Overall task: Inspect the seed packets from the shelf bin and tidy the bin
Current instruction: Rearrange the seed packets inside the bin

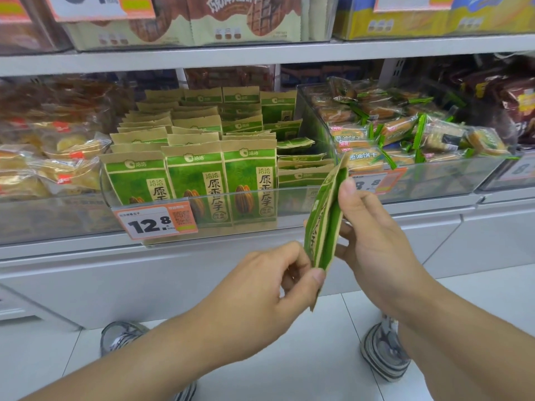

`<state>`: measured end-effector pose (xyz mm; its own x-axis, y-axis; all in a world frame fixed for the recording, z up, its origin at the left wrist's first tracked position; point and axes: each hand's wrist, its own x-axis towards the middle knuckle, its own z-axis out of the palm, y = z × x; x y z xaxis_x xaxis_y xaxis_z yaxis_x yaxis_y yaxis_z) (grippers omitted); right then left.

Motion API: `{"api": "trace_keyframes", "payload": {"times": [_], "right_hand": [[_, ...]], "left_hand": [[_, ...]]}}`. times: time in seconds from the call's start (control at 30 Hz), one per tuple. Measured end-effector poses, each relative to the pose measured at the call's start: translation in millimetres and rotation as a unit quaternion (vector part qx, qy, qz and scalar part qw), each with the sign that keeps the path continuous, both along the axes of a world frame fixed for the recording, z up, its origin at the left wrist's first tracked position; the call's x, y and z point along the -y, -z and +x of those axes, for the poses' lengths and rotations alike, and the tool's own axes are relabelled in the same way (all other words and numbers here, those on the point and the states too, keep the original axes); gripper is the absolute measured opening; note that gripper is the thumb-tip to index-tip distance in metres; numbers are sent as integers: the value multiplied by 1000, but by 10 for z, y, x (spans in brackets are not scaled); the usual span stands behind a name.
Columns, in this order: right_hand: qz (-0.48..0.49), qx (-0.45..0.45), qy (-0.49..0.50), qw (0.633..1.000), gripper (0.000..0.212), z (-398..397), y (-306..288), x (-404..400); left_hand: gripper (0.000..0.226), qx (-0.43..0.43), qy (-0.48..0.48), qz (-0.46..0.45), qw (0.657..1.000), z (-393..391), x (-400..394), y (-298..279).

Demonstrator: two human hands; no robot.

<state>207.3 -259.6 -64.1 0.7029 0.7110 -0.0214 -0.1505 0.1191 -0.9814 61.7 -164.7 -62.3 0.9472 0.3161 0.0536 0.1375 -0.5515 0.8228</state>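
- Head view: a green seed packet (323, 224) is held edge-on in front of the clear shelf bin (202, 211), outside it and toward its right end.
- The left hand (269, 287) pinches the packet's lower edge between thumb and fingers.
- The right hand (373, 235) grasps its right side, thumb up near the top.
- More packets (191, 180) stand in rows in the bin, behind an orange price tag (156, 221).

- white and orange price tag (156, 222) clipped to the front of the clear plastic bin (202, 195): "12.8".
- green and tan paper seed packets (197, 180) standing in that bin: brand "洽洽" at the top, then "原香瓜子" running down.
- clear green-edged biscuit wrappers (362, 156) in the right bin: "葱油饼干".
- right bin's tag (373, 183): partly hidden, "8.8".
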Motion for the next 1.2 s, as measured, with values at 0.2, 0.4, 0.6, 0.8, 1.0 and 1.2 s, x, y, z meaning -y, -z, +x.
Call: {"api": "trace_keyframes", "payload": {"times": [0.2,0.4,0.6,0.8,1.0,1.2], "right_hand": [[-31,-28,-8,999,71,39,49,39],[-18,-69,-66,995,74,129,14,68],[-12,-46,-70,996,76,143,1,45],[-56,7,5,998,93,115,67,33],[-66,76,-18,995,48,227,-14,96],[-76,132,-89,984,55,106,-9,123]], "left_hand": [[19,12,55,76,996,41,21,72],[21,36,53,72,995,56,21,21],[50,-39,-13,100,994,16,61,-43],[25,-61,-63,148,985,12,59,-22],[21,-71,-100,55,991,-18,-4,-19],[15,23,-166,-223,960,33,-78,-9]]}}
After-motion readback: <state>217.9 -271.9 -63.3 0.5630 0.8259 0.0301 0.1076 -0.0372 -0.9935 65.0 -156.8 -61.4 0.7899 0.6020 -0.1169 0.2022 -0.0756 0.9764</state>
